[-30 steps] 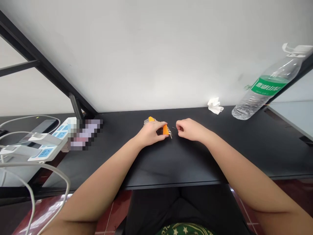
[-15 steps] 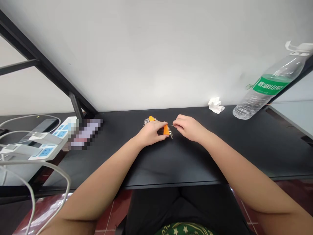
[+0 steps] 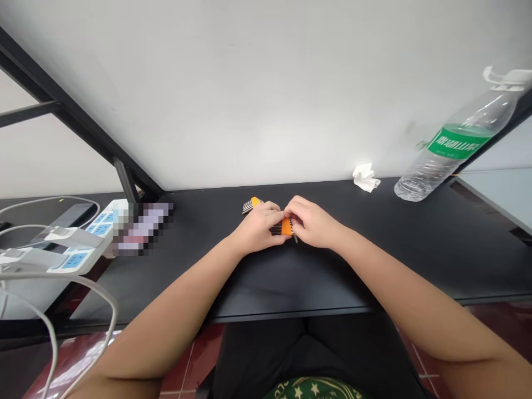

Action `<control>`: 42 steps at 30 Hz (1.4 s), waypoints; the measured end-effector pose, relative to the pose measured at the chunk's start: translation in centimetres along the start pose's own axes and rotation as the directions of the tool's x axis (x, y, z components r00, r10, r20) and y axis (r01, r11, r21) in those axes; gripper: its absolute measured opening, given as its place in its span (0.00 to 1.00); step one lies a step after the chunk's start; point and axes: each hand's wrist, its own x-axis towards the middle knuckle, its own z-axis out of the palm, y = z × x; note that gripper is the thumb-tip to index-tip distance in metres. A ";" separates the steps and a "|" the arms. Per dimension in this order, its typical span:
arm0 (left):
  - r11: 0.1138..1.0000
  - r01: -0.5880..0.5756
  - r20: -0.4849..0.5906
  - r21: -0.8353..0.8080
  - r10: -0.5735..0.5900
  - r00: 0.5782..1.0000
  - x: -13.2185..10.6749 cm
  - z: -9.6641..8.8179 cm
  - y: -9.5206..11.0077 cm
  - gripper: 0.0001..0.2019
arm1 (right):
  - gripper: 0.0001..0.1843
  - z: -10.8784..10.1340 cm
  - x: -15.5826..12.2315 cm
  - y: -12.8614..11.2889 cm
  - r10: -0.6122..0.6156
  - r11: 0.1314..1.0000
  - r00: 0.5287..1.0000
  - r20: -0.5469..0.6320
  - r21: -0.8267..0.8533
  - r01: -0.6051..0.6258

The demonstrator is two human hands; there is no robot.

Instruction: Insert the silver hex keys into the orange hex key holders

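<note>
My left hand (image 3: 262, 226) is wrapped over an orange hex key holder (image 3: 286, 227) on the black table. Metal key tips fan out past the holder's far-left end, and bent key ends show at its right end. My right hand (image 3: 311, 220) is closed at that right end, thumb and forefinger pinched together against the holder. The key between those fingers is mostly hidden by them. Both hands touch the holder, close beside each other.
A crumpled white tissue (image 3: 366, 178) and a large plastic bottle (image 3: 446, 143) with a green label stand by the wall at right. At left are a power strip (image 3: 89, 235) with chargers and cables (image 3: 108, 299), a blurred-out item (image 3: 145, 227) and a black metal frame (image 3: 78, 122).
My right hand has moved left, up against the holder's end. The thin key that stretched between the hands no longer shows as a gap-crossing rod. My left hand stays on the holder.
</note>
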 end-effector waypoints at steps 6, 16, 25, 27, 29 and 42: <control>1.000 0.020 -0.042 -0.022 -0.021 0.999 0.0 -0.1 0.1 0.22 | 0.08 -0.4 0.3 0.5 0.125 0.988 0.990 -0.069 0.095 -0.118; 0.996 0.076 -0.042 -0.039 -0.077 0.996 -0.2 -0.3 -0.4 0.23 | 0.09 -2.0 -0.1 2.2 0.119 0.970 0.991 0.053 -0.220 -0.105; 0.991 0.089 0.010 -0.098 -0.088 0.996 -0.4 -0.4 -0.5 0.25 | 0.04 -4.6 -0.3 4.0 0.557 0.743 0.796 0.237 -0.570 -0.350; 0.992 0.076 0.015 -0.096 -0.075 0.997 -0.4 -0.4 -0.4 0.25 | 0.07 -4.0 -0.1 3.1 0.578 0.731 0.774 0.260 -0.587 -0.349; 0.993 0.072 0.014 -0.099 -0.071 0.997 -0.3 -0.4 -0.3 0.25 | 0.08 -3.3 0.0 2.3 0.521 0.770 0.814 0.256 -0.552 -0.319; 0.993 0.069 -0.004 -0.100 -0.070 0.998 -0.3 -0.4 -0.4 0.25 | 0.07 -2.4 -0.1 1.3 0.076 0.976 0.994 0.080 -0.211 -0.058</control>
